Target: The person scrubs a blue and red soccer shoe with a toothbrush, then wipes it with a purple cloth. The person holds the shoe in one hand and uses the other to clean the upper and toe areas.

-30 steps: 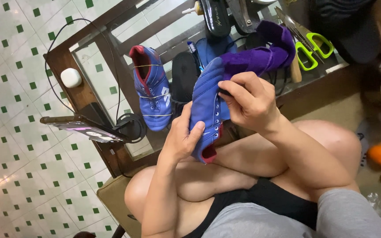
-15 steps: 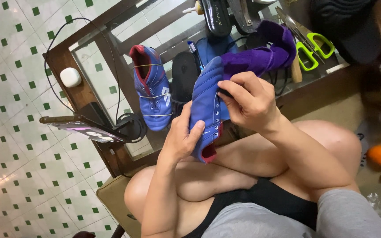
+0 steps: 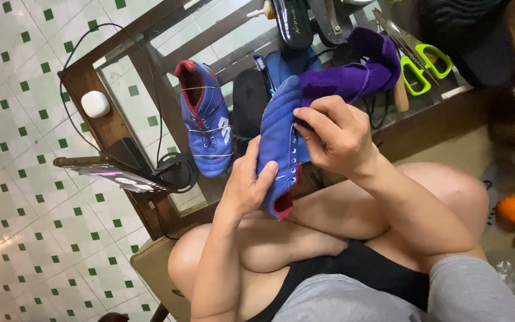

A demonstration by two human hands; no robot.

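Blue shoe (image 3: 278, 143), left hand (image 3: 247, 186) clasping heel end, right hand (image 3: 334, 134) pinching its edge

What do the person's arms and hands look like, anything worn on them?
Both arms are bare from shoulder to fingertip: no sleeves reach them, and no gloves. The left hand and right hand show no rings, and no watch or bracelet shows at either wrist. Fingernails look short and unpainted. A grey sleeveless top shows at the bottom edge, over black shorts.
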